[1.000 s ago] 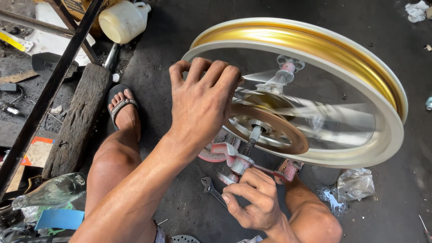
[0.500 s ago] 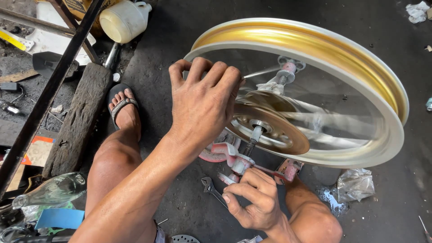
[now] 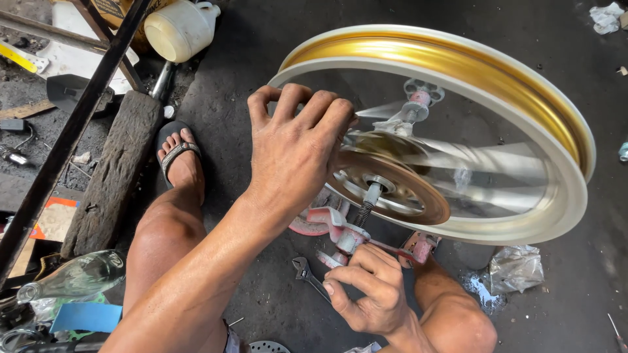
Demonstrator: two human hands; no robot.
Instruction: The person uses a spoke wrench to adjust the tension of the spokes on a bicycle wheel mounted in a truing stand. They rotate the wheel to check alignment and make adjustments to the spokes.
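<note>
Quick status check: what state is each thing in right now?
Wheel: mounted on the stand, spokes blurred, spinning.
Left hand: resting on the wheel near the hub.
Right hand: gripping the pink stand by the axle.
Wrench: lying on the floor, untouched.
Glass bottle: lying on its side.

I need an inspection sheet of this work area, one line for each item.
Surface: dark, stained concrete floor.
Job's things: gold and white wheel on a pink stand, spokes blurred; threaded axle at the hub.
Clutter: wrench, glass bottle, white jug, wooden beam, crumpled plastic bag.
Grippers: left hand rests on the wheel's hub; right hand grips the stand's base.
Cables: nothing seen.
Surroundings: black metal bar, sandalled foot.
</note>
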